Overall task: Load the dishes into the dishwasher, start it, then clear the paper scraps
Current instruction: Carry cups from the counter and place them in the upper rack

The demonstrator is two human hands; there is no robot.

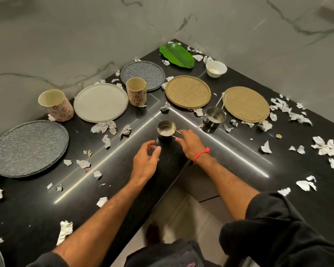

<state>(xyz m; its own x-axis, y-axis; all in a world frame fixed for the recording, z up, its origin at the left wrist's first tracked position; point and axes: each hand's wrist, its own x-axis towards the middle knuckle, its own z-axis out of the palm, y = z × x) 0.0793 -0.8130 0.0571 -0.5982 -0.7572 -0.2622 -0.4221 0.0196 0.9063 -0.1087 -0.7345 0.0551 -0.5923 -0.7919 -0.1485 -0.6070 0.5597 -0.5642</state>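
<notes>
A small steel measuring cup (165,129) stands on the black L-shaped counter (114,182) near its inner corner. My right hand (191,144) is at the cup's thin handle, fingers pinching toward it; whether it grips is unclear. My left hand (146,160) hovers open just left of the cup, not touching it. A second steel cup (214,117) stands to the right. Plates lie along the back: two grey speckled (29,148) (143,74), a white one (100,102) and two tan ones (188,91) (246,104). Two floral cups (55,105) (136,91) stand upright. Torn paper scraps (103,127) litter the counter.
A green leaf-shaped dish (176,54) and a white fluted bowl (216,68) sit in the far corner by the marble wall. More white scraps (326,147) lie at the right. The tiled floor (181,218) shows below the counter's inner edge.
</notes>
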